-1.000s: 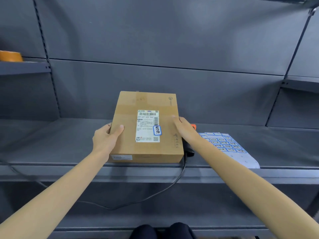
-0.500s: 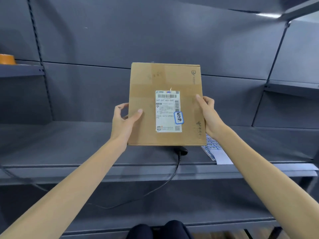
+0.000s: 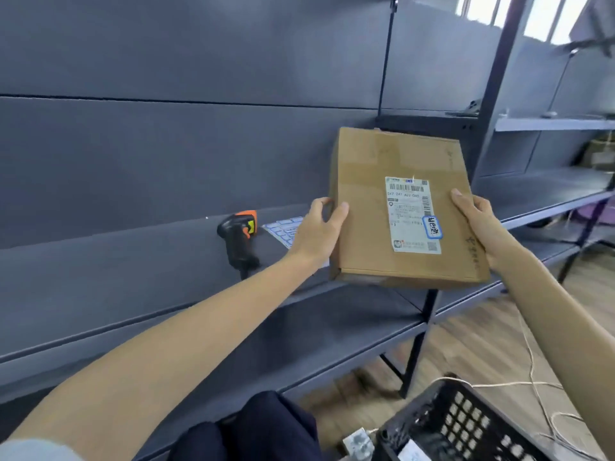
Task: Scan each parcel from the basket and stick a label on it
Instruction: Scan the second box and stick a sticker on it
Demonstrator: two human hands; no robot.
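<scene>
A flat brown cardboard parcel (image 3: 369, 207) is held in the air to the right of the grey shelf (image 3: 133, 274). It carries a white shipping label (image 3: 407, 221) with a small blue-edged sticker (image 3: 432, 227) on its lower right. My left hand (image 3: 316, 232) grips the parcel's left edge, thumb on top. My right hand (image 3: 479, 221) grips its right edge. A black and orange barcode scanner (image 3: 239, 237) lies on the shelf to the left of my left hand. A sheet of blue labels (image 3: 284, 229) lies beside it, partly hidden by my left hand.
A black perforated plastic basket (image 3: 459, 424) stands on the wooden floor at the lower right, with something white inside. Thin pale cord (image 3: 532, 371) trails across the floor. Another grey shelving unit (image 3: 552, 124) stands to the right, past a dark upright post (image 3: 496, 78).
Both hands lifted the parcel off the shelf and swung it to the right. The view turned right with it, uncovering the scanner and bringing the basket into sight.
</scene>
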